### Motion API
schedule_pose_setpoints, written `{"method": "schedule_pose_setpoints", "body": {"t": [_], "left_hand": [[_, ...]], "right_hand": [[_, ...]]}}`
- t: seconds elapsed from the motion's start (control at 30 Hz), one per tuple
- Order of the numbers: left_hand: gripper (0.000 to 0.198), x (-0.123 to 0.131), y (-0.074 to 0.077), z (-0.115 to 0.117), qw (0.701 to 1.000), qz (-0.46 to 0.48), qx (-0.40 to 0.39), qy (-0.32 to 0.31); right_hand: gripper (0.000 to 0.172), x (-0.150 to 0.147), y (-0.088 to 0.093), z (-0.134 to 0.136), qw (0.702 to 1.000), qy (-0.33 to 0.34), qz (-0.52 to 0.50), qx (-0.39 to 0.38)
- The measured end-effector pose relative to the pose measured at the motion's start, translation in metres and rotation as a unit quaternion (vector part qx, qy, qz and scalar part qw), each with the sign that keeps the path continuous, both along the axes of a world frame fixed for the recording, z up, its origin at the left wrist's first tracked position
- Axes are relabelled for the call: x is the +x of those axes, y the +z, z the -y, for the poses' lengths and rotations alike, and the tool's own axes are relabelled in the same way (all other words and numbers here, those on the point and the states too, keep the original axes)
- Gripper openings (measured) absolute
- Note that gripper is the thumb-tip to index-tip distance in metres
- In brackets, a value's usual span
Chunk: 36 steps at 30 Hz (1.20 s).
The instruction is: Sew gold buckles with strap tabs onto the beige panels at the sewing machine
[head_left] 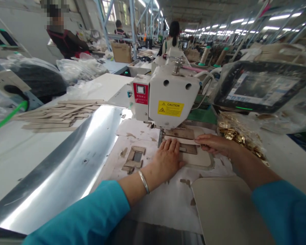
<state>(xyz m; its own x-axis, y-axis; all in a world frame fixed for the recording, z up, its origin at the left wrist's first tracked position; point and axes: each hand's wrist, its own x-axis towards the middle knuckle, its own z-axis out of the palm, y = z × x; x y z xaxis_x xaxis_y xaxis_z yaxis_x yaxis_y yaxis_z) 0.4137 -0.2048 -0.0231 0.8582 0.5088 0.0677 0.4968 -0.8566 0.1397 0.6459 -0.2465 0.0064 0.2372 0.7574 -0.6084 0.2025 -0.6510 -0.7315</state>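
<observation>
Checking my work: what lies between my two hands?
In the head view, a pale strip lies between your left hand and right hand, beside brown pieces.

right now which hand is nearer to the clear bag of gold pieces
Right. The right hand is close beside the bag of gold pieces, at the end of a pale strip; the left hand lies farther away, palm down near the strip's other end.

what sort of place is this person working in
Probably a sewing factory: a white sewing machine stands in front, thread spools rise beyond it, and other people are farther back.
</observation>
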Motion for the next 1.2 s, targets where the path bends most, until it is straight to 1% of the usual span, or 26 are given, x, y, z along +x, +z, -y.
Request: {"method": "schedule_pose_setpoints", "body": {"t": [0.07,0.17,0.43,0.57,0.73,0.9,1.1,1.2], "left_hand": [[0.079,0.006,-0.003,-0.001,1.0,-0.008,-0.002,0.014],[0.08,0.009,-0.006,-0.001,1.0,-0.013,0.004,0.026],[0.081,0.009,-0.014,-0.005,0.999,0.009,0.032,0.043],[0.084,0.012,-0.015,-0.005,0.998,0.001,0.025,0.057],[0.084,0.012,-0.015,-0.005,0.997,-0.005,0.032,0.063],[0.086,0.011,-0.015,-0.007,0.996,0.001,0.052,0.072],[0.089,0.01,-0.012,-0.011,0.997,-0.003,0.056,0.06],[0.089,0.008,-0.011,-0.012,0.998,0.002,0.05,0.05]], "right_hand": [[0.042,0.002,-0.001,-0.003,1.0,-0.008,-0.004,-0.009],[0.042,0.004,-0.003,-0.009,1.0,-0.012,-0.01,-0.015],[0.034,0.007,-0.002,-0.022,0.997,0.039,0.02,-0.066],[0.031,0.002,0.0,-0.023,0.996,0.059,0.011,-0.063],[0.034,0.0,-0.001,-0.025,0.996,0.057,0.001,-0.064],[0.024,0.003,-0.003,-0.03,0.996,0.048,0.009,-0.081],[0.023,0.003,-0.004,-0.034,0.996,0.039,0.028,-0.076],[0.023,0.004,-0.005,-0.035,0.996,0.031,0.022,-0.08]]}}
